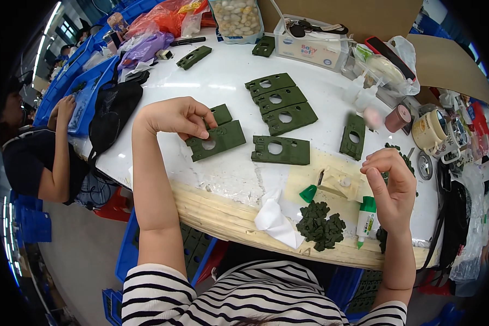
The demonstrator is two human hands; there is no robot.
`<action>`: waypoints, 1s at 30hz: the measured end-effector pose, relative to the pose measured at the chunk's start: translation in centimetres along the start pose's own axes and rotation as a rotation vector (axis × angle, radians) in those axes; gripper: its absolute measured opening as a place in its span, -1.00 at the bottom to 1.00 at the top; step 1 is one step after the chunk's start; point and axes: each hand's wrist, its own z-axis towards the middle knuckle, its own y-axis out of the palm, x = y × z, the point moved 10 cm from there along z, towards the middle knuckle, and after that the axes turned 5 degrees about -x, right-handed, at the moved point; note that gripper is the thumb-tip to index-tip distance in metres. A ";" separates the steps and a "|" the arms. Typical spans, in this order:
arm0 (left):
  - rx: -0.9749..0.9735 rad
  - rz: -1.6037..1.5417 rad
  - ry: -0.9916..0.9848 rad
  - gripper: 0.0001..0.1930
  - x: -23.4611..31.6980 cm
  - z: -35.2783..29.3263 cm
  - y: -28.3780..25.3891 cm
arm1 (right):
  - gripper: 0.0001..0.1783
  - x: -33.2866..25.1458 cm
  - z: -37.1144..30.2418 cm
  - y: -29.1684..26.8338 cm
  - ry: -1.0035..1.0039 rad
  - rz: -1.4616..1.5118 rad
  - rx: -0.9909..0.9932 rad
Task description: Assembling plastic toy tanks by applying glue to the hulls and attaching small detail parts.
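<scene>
3 more green plates (281,103) lie stacked at 1 o'clock of the left hand (171,117), a white tissue (276,220) and small green pieces (320,225) near the table (223,176) edge. Left fingers pinch a green plate with a round hole (218,140). The right hand (391,182), raised at 3 o'clock, curls around a glue bottle (367,215), nozzle down

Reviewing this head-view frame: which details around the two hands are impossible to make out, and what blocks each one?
- Left hand: its fingertips cover the top edge of the flat dark green plastic plate with a round hole; the grip itself is hidden.
- Right hand: curled fingers hide whether it pinches anything; too small to tell.
- White glue bottle with green cap: partly behind the right hand; contact unclear.
- Pile of small dark green parts: single shapes too small.
</scene>
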 end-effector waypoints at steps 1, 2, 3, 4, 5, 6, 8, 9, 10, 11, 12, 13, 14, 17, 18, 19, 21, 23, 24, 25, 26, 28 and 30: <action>0.022 0.008 -0.006 -0.70 0.1 -0.1 -0.1 | -0.98 0.0 0.0 0.0 0.002 -0.007 -0.003; 0.044 0.016 -0.012 -0.70 0.2 -0.2 -0.1 | -0.98 0.0 0.0 0.0 0.004 -0.015 -0.006; 0.065 0.024 -0.021 -0.69 0.3 -0.4 0.0 | -0.98 0.0 0.0 0.1 0.003 -0.017 -0.010; 0.090 0.044 -0.019 -0.70 0.4 -0.5 -0.1 | -0.98 0.1 0.1 0.1 0.002 -0.018 -0.014; 0.115 0.065 -0.017 -0.70 0.4 -0.6 -0.2 | -0.98 0.1 0.1 0.2 0.001 -0.020 -0.019; 0.140 0.085 -0.014 -0.71 0.5 -0.6 -0.4 | -0.98 0.2 0.1 0.3 0.004 -0.023 -0.022; 0.186 0.115 -0.055 -0.73 0.7 -0.7 -0.6 | -0.98 0.3 0.1 0.4 0.009 -0.027 -0.028; 0.210 0.130 -0.078 -0.73 0.5 -0.8 -0.8 | -0.98 0.3 0.1 0.4 0.014 -0.021 -0.025; 0.211 0.140 -0.108 -0.76 0.2 -0.8 -0.9 | -0.98 0.3 0.1 0.4 0.018 -0.016 -0.023; 0.212 0.150 -0.139 -0.78 -0.2 -0.8 -1.2 | -0.98 0.4 0.0 0.4 0.023 -0.011 -0.021; 0.213 0.161 -0.169 -0.80 -0.6 -0.8 -1.3 | -0.98 0.4 0.0 0.4 0.023 -0.012 -0.023; 0.228 0.161 -0.174 -0.82 -0.5 -0.9 -1.5 | -0.98 0.4 0.0 0.4 0.023 -0.013 -0.025; 0.243 0.161 -0.179 -0.84 -0.4 -1.0 -1.6 | -0.98 0.4 0.0 0.4 0.023 -0.015 -0.027; 0.443 0.149 -0.102 -0.88 -0.3 -2.2 -3.8 | -0.98 0.3 0.1 0.5 0.017 -0.012 -0.030; 0.532 0.143 -0.057 -0.89 -0.1 -2.5 -4.7 | -0.98 0.3 0.1 0.5 0.021 -0.013 -0.029; 0.599 0.227 -0.143 -0.81 -0.1 -3.2 -5.7 | -0.98 0.3 0.1 0.5 0.026 -0.015 -0.028; 0.735 0.339 -0.043 -0.71 0.0 -3.8 -6.8 | -0.98 0.3 0.1 0.5 0.028 -0.016 -0.027; 0.685 0.290 -0.079 -0.43 -1.7 -3.9 -6.9 | -0.98 0.2 0.1 0.5 0.025 -0.016 -0.026; 0.627 0.304 -0.109 -0.39 -1.9 -3.6 -6.4 | -0.98 0.2 0.0 0.5 0.023 -0.019 -0.025; 0.568 0.317 -0.138 -0.35 -2.1 -3.3 -5.8 | -0.98 0.3 0.0 0.4 0.022 -0.021 -0.024; 0.509 0.331 -0.166 -0.31 -2.3 -2.9 -5.2 | -0.98 0.3 0.0 0.4 0.021 -0.025 -0.023; 0.516 0.322 -0.160 -0.26 -2.5 -2.7 -5.4 | -0.98 0.2 0.0 0.3 0.012 -0.029 -0.030; 0.494 0.323 -0.166 -0.28 -2.4 -2.2 -5.1 | -0.98 0.1 0.0 0.1 0.000 -0.037 -0.029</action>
